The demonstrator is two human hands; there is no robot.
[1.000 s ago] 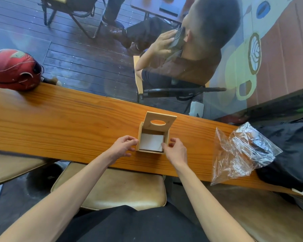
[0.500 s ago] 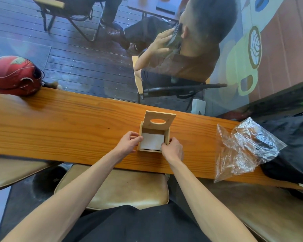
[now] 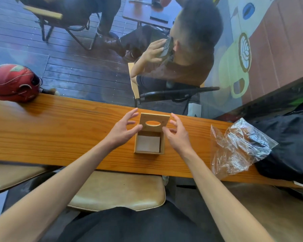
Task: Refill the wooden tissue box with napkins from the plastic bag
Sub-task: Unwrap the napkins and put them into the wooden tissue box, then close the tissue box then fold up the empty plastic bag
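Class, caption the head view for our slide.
Both open hands flank the open wooden tissue box, white napkins inside.

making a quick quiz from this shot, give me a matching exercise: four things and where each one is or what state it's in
Things:
1. helmet
2. plastic bag
3. lid
4. napkins

Places or states:
A. standing open, oval hole showing
B. lying inside the box
C. far left end of the counter
D. crumpled, right of the box

Pairs: 1-C, 2-D, 3-A, 4-B
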